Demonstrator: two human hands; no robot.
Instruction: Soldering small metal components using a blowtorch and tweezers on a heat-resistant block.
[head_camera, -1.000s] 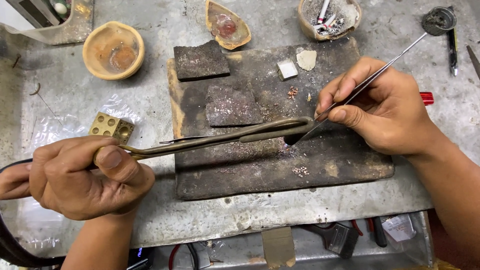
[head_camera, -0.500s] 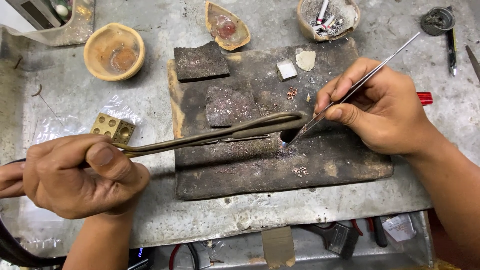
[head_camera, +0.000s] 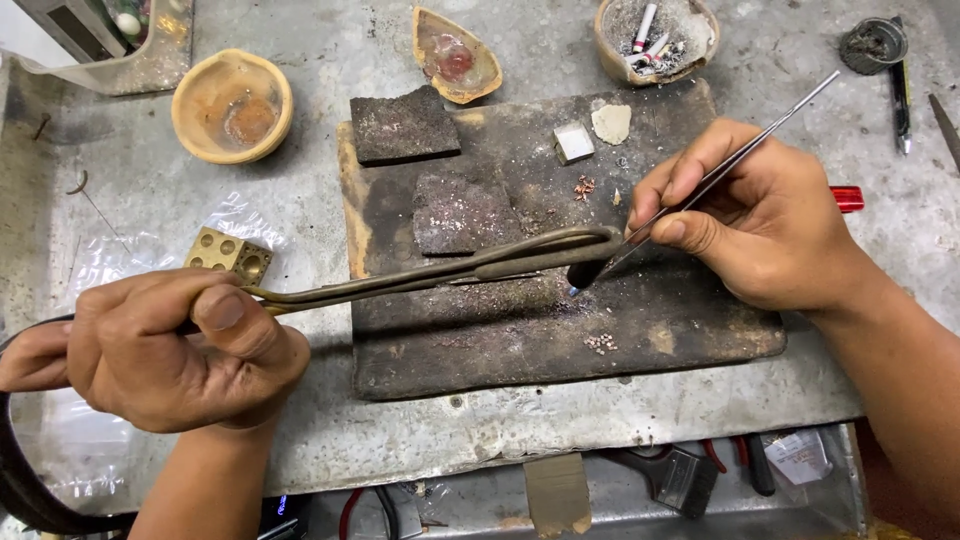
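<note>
Torch nozzle (head_camera: 583, 272) sits mid-frame over the dark soldering board (head_camera: 500, 340), tiny blue flame at its tip — the left hand (head_camera: 160, 350) at lower left is clenched tight round the torch's brass tube. Right hand (head_camera: 770, 225) pinches slim tweezers (head_camera: 735, 165) (tips right at the flame). Yellow bowl (head_camera: 232, 105) upper left, brass cube (head_camera: 228, 255) just beside the left hand.

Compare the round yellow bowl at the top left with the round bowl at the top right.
The yellow bowl holds an orange-brown residue; the grey-rimmed bowl holds ash-like grit and white stubs. The yellow bowl stands clear of the charred soldering board; the grey-rimmed one sits at its far edge. Both are round, upright and open.
</note>
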